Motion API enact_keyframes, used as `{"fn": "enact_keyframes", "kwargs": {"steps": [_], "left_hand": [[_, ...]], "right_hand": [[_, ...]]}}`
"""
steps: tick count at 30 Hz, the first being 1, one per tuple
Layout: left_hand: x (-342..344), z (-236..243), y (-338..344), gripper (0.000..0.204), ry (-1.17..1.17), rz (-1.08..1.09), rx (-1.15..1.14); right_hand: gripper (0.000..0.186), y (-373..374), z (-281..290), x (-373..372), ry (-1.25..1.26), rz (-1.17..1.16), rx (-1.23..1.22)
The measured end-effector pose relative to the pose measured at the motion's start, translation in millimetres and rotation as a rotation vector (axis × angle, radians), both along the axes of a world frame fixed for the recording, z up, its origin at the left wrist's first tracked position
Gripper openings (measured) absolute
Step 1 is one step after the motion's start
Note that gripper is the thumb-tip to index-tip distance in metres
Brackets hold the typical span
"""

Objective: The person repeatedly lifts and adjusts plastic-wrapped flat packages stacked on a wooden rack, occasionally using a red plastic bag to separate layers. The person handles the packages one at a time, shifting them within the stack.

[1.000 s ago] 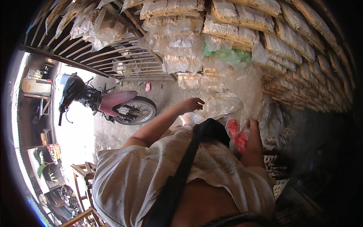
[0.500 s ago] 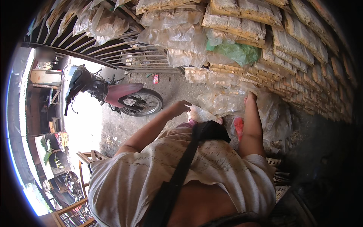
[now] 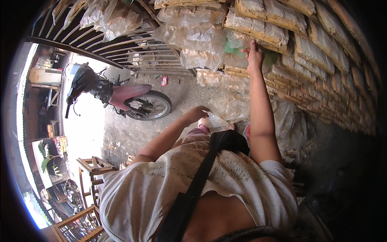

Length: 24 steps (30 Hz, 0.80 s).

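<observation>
My left hand [image 3: 198,114] is low in front of my body, its fingers closed on a clear plastic bag [image 3: 215,122] that hangs over my feet. My right arm is stretched far forward. My right hand [image 3: 254,58] is up at the stack, fingers partly spread, its fingertips at the lower edge of a white-topped yellowish slab [image 3: 258,30] that looks like tempeh. Beside that hand, partly behind it, a green plastic bag [image 3: 231,49] and a clear sheet stick out between the slabs. Whether the fingertips touch the slab or the plastic, I cannot tell.
Many more slabs [image 3: 328,44] rise in slanted rows on the right. Clear plastic sheets [image 3: 191,34] hang along the rack, and loose plastic [image 3: 288,125] lies at its foot. A motorcycle [image 3: 129,97] stands at the left, near a slatted fence [image 3: 149,58]. A wooden stool [image 3: 94,165] is beside me.
My right hand has risen from the loose plastic low by the stack to the slabs and green bag higher up. My left hand stays low with the clear bag.
</observation>
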<state>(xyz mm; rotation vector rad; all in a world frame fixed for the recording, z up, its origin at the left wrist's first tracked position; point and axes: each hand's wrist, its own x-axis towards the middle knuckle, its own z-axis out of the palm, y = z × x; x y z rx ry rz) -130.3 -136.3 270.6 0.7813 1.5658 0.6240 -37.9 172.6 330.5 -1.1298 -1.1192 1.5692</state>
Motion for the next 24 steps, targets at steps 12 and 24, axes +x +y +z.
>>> {"fn": "enact_keyframes", "kwargs": {"steps": [12,24], "left_hand": [[-2,12,1,0.036,-0.089,-0.008,0.04],[9,-4,25,0.032,-0.045,-0.185,-0.01]], "right_hand": [[0.024,-50,-10,54,0.193,0.006,0.041],[0.023,-121,-151,266,-0.733,0.655,-0.323]]}}
